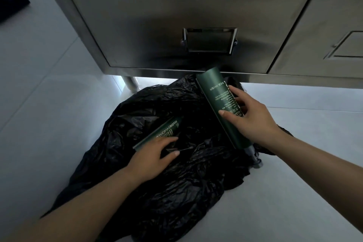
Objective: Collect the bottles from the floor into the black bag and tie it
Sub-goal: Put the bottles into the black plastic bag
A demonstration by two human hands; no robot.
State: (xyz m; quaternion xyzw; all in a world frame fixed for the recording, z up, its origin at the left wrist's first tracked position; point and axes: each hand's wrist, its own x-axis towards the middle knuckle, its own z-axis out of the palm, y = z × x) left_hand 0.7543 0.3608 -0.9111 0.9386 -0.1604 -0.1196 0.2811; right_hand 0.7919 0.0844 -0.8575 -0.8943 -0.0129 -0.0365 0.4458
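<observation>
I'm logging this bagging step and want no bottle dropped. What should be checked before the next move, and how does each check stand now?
1. Right hand grips the large green bottle: ok, fingers wrap its side.
2. Left hand is on the smaller green bottle: ok, though how firm the hold is cannot be told.
3. Black bag mouth open enough for both bottles: cannot tell, its folds hide the opening.
4. Large green bottle's pump end points down toward the bag: ok.
5. Other bottles left on the floor: none in view; outside the frame, cannot tell.
6. Bag tied: not ok, not yet done.
</observation>
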